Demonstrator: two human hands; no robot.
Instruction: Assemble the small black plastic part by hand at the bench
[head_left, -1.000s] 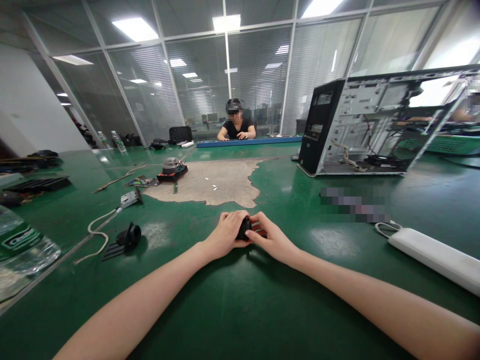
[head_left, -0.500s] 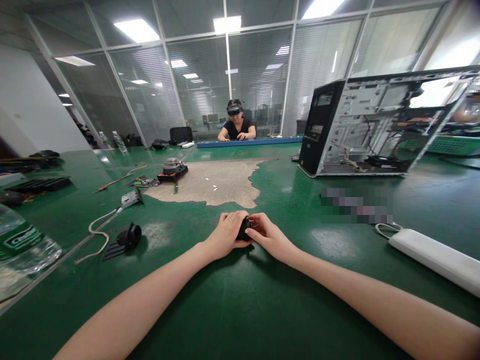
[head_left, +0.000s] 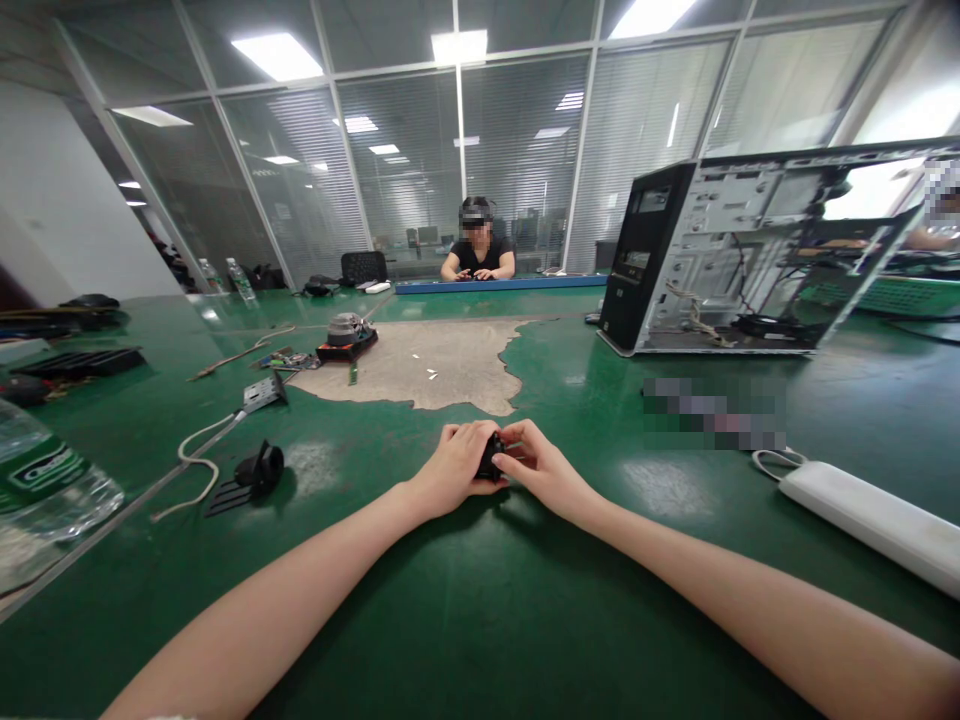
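A small black part (head_left: 489, 458) with a rounded, ridged side is in my hands over the green table (head_left: 480, 620). My left hand (head_left: 451, 464) wraps it from the left, fingers over the top and thumb below, hiding most of it. From the right, my right hand (head_left: 541, 466) grips its side between curled fingers and thumb. What kind of part it is cannot be made out. To the left lies a black plastic piece with a round ring and flat prongs (head_left: 259, 468).
An open computer case (head_left: 660, 255) stands at the right. A white power strip (head_left: 862, 515) lies in front of it. Left are a water bottle (head_left: 49, 475) and a metal bracket (head_left: 262, 393) near a cable. A heatsink-like part (head_left: 346, 338) sits farther back. A person (head_left: 480, 255) sits opposite.
My hands stay around the black part, with only a slight shift of the right fingers. The person opposite has brought their hands closer together.
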